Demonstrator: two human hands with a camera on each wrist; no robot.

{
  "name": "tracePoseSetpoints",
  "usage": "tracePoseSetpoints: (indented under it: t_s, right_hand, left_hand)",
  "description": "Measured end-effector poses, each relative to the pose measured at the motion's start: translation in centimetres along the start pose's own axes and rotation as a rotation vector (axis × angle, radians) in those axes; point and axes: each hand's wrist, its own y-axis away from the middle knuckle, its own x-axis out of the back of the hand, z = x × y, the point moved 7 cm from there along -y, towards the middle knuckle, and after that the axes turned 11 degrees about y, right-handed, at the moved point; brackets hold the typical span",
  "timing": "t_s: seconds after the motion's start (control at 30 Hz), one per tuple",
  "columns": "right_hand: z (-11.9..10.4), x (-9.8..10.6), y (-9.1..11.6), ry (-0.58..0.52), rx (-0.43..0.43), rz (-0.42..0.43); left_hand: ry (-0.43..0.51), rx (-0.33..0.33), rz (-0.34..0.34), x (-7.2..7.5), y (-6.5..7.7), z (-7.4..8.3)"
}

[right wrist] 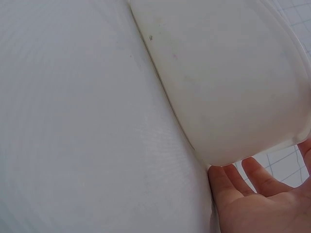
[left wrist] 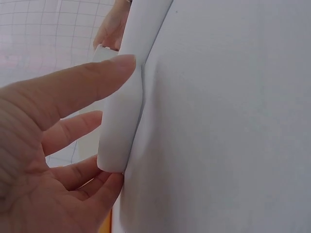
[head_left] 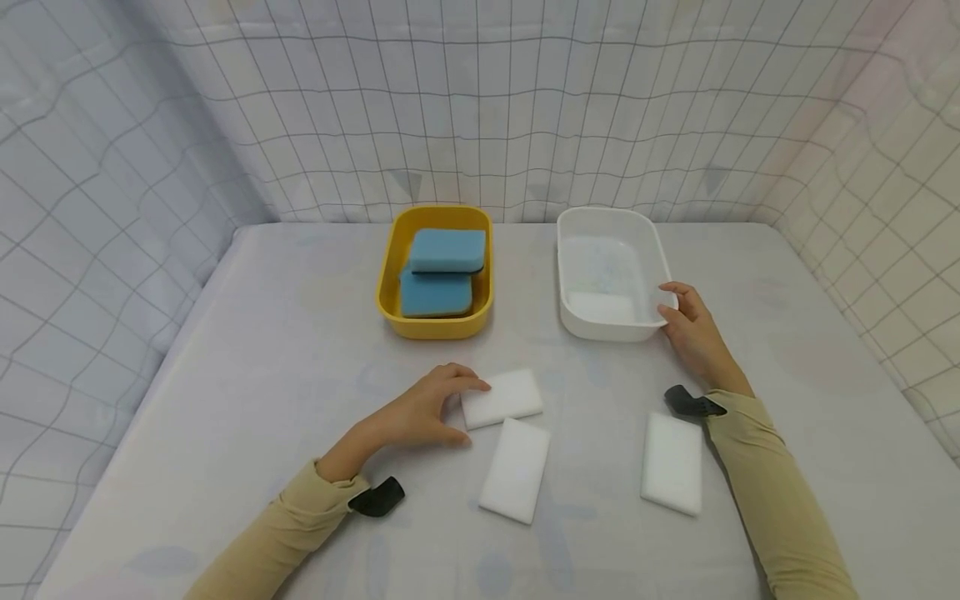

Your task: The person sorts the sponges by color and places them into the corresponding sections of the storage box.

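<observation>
My left hand (head_left: 427, 408) is at a white sponge (head_left: 504, 398), fingertips over its left end and thumb spread apart below. In the left wrist view, the fingers touch the end of the sponge (left wrist: 121, 111) and the thumb stands off it. A second white sponge (head_left: 515, 471) lies just in front, its far end against the first. My right hand (head_left: 697, 337) holds the near right corner of a white plastic tub (head_left: 618, 331), thumb and index finger at the rim. Other fingers touch the tub's outer wall (right wrist: 233, 97) in the right wrist view. A white sponge (head_left: 600, 307) lies inside the tub's near end.
A yellow tub (head_left: 435, 330) stands left of the white one, with blue sponges (head_left: 447, 250) stacked in it. Another white sponge (head_left: 672, 463) lies beside my right forearm. Grid-patterned cloth (head_left: 480, 108) hangs behind and on both sides of the white-covered table (head_left: 300, 333).
</observation>
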Motion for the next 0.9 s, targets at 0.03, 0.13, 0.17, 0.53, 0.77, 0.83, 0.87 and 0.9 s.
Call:
tracePoseSetpoints:
  t_s: [0.03,0.13,0.17,0.53,0.77,0.83,0.87,0.9]
  right_hand:
    - [0.0,0.0,0.0,0.000,-0.001,0.000]
    - [-0.1,0.1,-0.1,0.002,-0.003,0.001]
    - [-0.1,0.1,-0.2,0.002,-0.004,0.002]
    - [0.4,0.0,0.3,0.063,-0.039,0.007]
    - [0.0,0.0,0.1,0.063,-0.016,0.001]
    - [0.0,0.0,0.1,0.056,-0.017,0.002]
    - [0.0,-0.1,0.1,0.055,-0.019,0.001]
    - [0.0,-0.1,0.1,0.052,-0.019,0.002]
  left_hand:
    - [-0.005,0.000,0.002,0.0,0.0,0.0]
    - [-0.027,-0.001,0.015,-0.1,-0.2,0.0]
    - [-0.034,-0.004,0.023,-0.1,-0.3,0.1]
    - [-0.079,-0.007,0.071,-0.3,-0.4,0.1]
    - [-0.049,-0.026,0.110,0.2,-0.5,0.2]
    - [-0.053,-0.024,0.126,0.4,-0.5,0.1]
    - [-0.054,-0.022,0.134,0.5,-0.5,0.0]
    - [-0.056,-0.025,0.142,0.7,-0.5,0.1]
